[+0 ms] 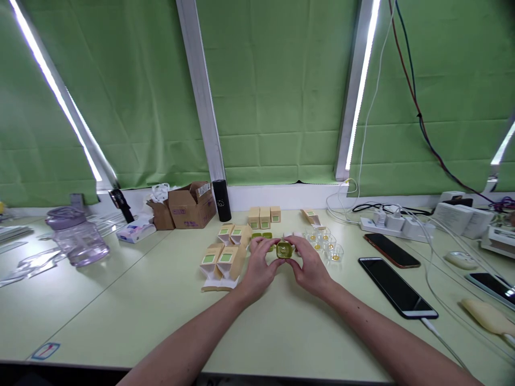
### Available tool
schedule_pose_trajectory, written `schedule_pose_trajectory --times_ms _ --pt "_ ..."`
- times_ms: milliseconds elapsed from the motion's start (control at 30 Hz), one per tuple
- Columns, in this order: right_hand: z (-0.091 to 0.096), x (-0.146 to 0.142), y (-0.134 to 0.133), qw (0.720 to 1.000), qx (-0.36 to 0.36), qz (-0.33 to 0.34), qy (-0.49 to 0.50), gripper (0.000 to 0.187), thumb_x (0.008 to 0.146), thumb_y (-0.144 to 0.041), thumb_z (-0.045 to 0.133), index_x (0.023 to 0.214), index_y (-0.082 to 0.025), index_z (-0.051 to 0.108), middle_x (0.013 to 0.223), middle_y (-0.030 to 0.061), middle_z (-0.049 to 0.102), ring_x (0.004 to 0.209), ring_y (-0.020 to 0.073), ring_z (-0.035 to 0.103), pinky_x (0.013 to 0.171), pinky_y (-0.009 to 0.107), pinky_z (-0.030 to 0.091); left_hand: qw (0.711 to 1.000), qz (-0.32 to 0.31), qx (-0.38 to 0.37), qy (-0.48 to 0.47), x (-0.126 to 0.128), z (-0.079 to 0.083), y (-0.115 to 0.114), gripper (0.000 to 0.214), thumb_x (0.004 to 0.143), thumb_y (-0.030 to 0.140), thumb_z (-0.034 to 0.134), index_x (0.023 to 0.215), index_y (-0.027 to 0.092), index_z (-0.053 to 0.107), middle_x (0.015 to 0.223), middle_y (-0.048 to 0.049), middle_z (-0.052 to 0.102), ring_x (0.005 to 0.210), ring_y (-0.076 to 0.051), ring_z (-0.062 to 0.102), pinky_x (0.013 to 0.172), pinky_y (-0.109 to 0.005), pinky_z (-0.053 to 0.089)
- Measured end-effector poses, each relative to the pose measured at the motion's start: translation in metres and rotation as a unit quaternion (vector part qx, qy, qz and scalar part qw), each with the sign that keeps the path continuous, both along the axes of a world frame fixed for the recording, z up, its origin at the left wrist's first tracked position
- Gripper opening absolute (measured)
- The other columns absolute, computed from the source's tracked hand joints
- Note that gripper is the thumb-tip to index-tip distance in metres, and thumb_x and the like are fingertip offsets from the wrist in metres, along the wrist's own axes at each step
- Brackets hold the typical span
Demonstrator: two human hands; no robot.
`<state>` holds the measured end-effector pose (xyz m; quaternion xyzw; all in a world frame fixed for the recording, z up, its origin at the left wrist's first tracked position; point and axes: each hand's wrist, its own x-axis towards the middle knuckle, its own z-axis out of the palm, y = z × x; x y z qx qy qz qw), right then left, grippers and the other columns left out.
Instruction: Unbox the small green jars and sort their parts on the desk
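from here i see the small green cup [284, 249] between both hands, squarish, with no clear long axis. the left hand [257, 267] and right hand [313, 265] pinch it from opposite sides, thumbs toward me; clear cups [335, 253] sit just beyond the right.

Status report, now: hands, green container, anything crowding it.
Left hand, right hand: both on green container. Container pinched at fingertips. Clear cups near right hand; tan boxes near left.
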<state>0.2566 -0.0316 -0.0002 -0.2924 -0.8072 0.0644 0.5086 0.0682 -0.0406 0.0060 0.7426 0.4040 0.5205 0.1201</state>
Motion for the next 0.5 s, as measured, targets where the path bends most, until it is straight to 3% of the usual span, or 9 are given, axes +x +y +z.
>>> schedule_pose_trajectory --times_ms 267,500 --pt "0.0036 0.0012 -0.002 0.999 0.046 -0.015 0.001 0.044 0.093 -0.013 0.055 0.135 -0.027 0.054 0.131 0.0124 0.061 0.125 0.0299 0.056 0.101 0.051 0.054 1.0 0.016 0.001 0.012 0.0015 0.0054 -0.0027 0.04 0.082 0.013 0.077 0.118 0.025 0.067 0.116 -0.0068 0.068 0.123 -0.028 0.047 0.106 -0.049 0.047" --pt "0.0092 0.0024 -0.002 0.989 0.113 -0.09 -0.014 0.025 0.093 -0.014 0.059 0.111 -0.026 0.072 0.106 0.0104 0.061 0.101 0.0279 0.055 0.079 0.043 0.054 0.997 0.016 0.055 0.061 0.0012 0.0069 -0.006 0.045 0.081 0.008 0.075 0.121 0.025 0.064 0.118 -0.007 0.068 0.121 -0.029 0.046 0.105 -0.05 0.046"
